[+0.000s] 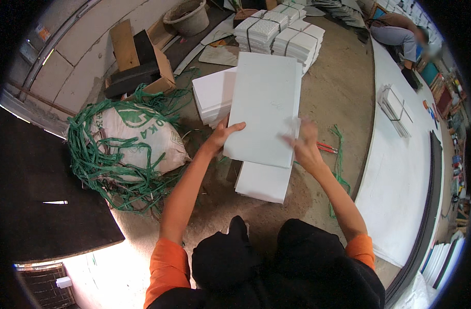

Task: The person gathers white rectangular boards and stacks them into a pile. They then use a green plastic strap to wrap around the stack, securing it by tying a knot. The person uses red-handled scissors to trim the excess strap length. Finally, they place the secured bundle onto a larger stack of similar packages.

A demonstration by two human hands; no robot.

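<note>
A few flat white rectangular panels, stacked with edges slightly out of line, are in front of me. My left hand grips their left edge, thumb on top and the other fingers out of sight underneath. At the right edge is my right hand, its fingers smeared by motion, so their hold cannot be made out. Beneath the near end lies another stack of white panels. A further white stack shows at the left, partly covered by the panels.
Strapped bundles of white panels stand beyond. At left, green twine tangles over a filled sack, near a cardboard box. Red-handled pliers or cutters lie at right. Another person crouches by a long white sheet.
</note>
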